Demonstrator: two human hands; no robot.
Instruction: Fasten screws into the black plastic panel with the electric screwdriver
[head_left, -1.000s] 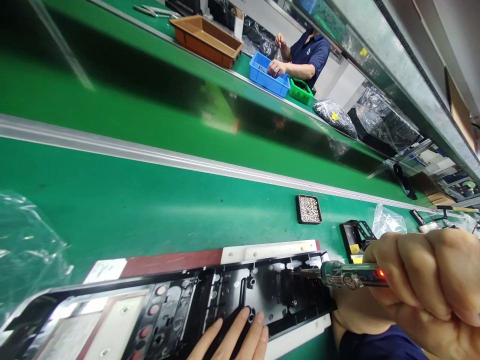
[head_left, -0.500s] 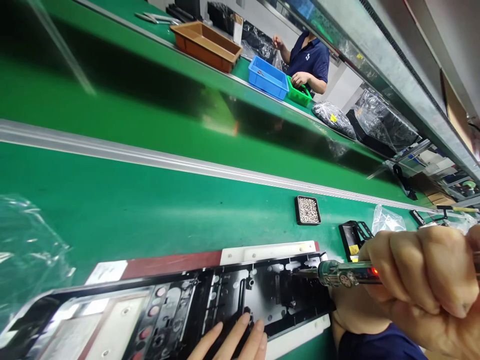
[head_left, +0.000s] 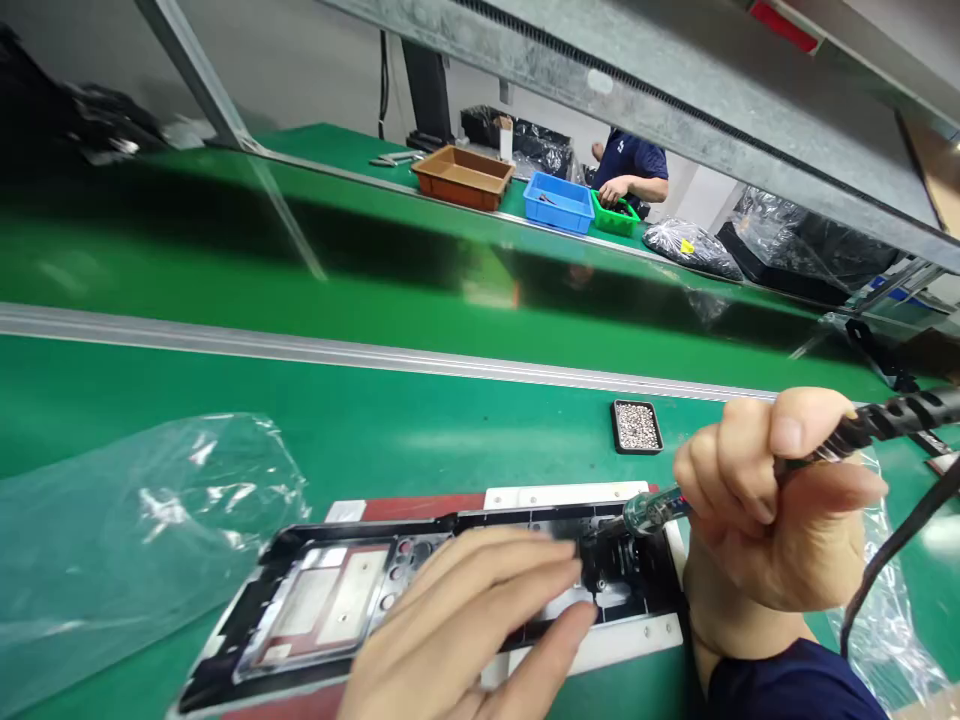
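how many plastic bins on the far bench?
3, in a row on the far bench: a brown bin on the left, a blue bin in the middle, and a green bin on the right by a co-worker's hand. More may be hidden.

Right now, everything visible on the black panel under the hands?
The black panel is a long, flat, glossy plastic-looking plate with cutouts, round holes and a pale rectangular window. It lies flat in a white-and-maroon fixture on the green bench. The left hand presses flat across its middle; the right hand holds an electric screwdriver, tip at its right end.
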